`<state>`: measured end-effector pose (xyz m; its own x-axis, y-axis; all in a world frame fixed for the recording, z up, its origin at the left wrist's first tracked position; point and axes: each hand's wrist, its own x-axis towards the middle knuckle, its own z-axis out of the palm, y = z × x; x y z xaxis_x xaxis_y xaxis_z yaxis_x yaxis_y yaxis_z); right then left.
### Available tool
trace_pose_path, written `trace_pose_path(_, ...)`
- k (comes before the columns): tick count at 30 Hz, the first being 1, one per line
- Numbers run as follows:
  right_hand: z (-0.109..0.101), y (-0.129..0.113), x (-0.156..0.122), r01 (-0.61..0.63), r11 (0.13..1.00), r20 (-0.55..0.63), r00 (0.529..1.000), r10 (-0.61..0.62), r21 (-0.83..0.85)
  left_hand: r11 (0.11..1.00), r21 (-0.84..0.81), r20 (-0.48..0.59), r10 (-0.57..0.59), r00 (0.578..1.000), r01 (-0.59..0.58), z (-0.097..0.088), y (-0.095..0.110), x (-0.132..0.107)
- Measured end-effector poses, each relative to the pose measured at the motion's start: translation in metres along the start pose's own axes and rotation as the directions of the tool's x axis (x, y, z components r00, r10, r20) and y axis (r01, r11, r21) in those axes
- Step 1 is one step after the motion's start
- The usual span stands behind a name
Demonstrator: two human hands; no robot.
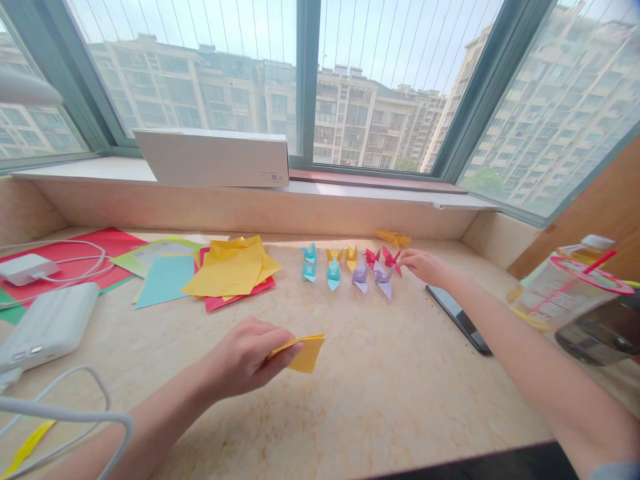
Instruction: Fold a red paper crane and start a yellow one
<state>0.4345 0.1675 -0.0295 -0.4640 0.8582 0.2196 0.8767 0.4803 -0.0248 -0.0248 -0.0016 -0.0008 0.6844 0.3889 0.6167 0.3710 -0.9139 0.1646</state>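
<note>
A folded piece of yellow paper [309, 353] is pinched between the thumb and fingers of my left hand [255, 353], above the middle of the table. My right hand [425, 267] reaches far forward, its fingertips closed at the wing of a red paper crane [391, 261]. That crane stands at the right end of a double row of small folded cranes. Beside it are another red crane [371, 258], purple cranes [360, 277], yellow cranes [351, 255] and light-blue cranes [333, 274]. A stack of yellow paper sheets [233, 267] lies left of the rows.
A phone [457, 317] lies below my right forearm. Drink containers, including a plastic cup [570, 293], stand at right. A white power bank [53, 327] and cables [100, 417] lie at left, near coloured sheets [167, 280]. A white box [215, 159] rests on the windowsill.
</note>
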Motion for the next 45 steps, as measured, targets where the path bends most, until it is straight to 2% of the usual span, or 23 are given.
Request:
trace_pose_path(12,-0.009,-0.016,-0.024,-0.08,0.997,-0.029,0.996,0.081,0.013,1.0,-0.007,0.028,-0.027,0.999,0.028,0.0,-0.001,0.001)
trace_pose_path(17,-0.016,-0.031,-0.027,-0.129,0.991,-0.077,0.988,0.132,0.045,0.994,0.007,0.058,-0.112,0.992,0.112,0.003,-0.005,-0.001)
trace_pose_path(20,-0.028,-0.048,-0.029,-0.177,0.98,-0.163,0.968,0.19,0.089,0.971,-0.029,0.032,-0.237,0.971,0.238,0.009,-0.011,-0.001)
trace_pose_path(22,-0.036,-0.068,-0.027,-0.202,0.969,-0.246,0.941,0.232,0.14,0.926,-0.093,-0.012,-0.368,0.93,0.365,0.012,-0.015,0.0)
trace_pose_path(24,-0.041,-0.099,-0.023,-0.201,0.956,-0.324,0.909,0.263,0.212,0.844,-0.217,-0.047,-0.511,0.858,0.49,0.015,-0.018,0.002)
trace_pose_path(26,-0.042,-0.14,-0.016,-0.163,0.942,-0.36,0.894,0.266,0.292,0.707,-0.411,-0.02,-0.639,0.769,0.576,0.016,-0.02,0.005)
trace_pose_path(28,-0.039,-0.188,-0.007,-0.104,0.925,-0.355,0.903,0.241,0.365,0.54,-0.596,0.058,-0.71,0.702,0.594,0.016,-0.022,0.008)
trace_pose_path(29,-0.037,-0.211,-0.002,-0.064,0.907,-0.344,0.912,0.223,0.416,0.474,-0.659,0.085,-0.724,0.684,0.584,0.015,-0.023,0.008)
trace_pose_path(30,-0.035,-0.234,0.002,-0.015,0.832,-0.31,0.924,0.223,0.555,0.429,-0.707,0.084,-0.739,0.668,0.563,0.015,-0.024,0.009)
trace_pose_path(33,-0.029,-0.286,0.013,0.046,0.554,-0.189,0.96,0.204,0.831,0.433,-0.717,0.062,-0.741,0.669,0.546,0.014,-0.026,0.009)
trace_pose_path(35,-0.024,-0.304,0.016,0.061,0.409,-0.137,0.978,0.16,0.91,0.442,-0.716,0.053,-0.737,0.674,0.54,0.014,-0.027,0.007)
trace_pose_path(37,-0.019,-0.31,0.016,0.062,0.319,-0.119,0.979,0.164,0.946,0.442,-0.722,0.059,-0.727,0.684,0.532,0.016,-0.027,0.007)
trace_pose_path(40,-0.009,-0.305,0.011,0.048,0.221,-0.103,0.964,0.244,0.974,0.412,-0.772,0.079,-0.693,0.716,0.484,0.022,-0.024,0.007)
trace_pose_path(42,-0.003,-0.3,0.007,0.05,0.207,-0.115,0.943,0.313,0.977,0.389,-0.788,0.111,-0.673,0.732,0.477,0.026,-0.021,0.008)
trace_pose_path(45,0.003,-0.293,0.003,0.063,0.244,-0.153,0.917,0.369,0.968,0.36,-0.798,0.149,-0.659,0.737,0.483,0.029,-0.018,0.009)
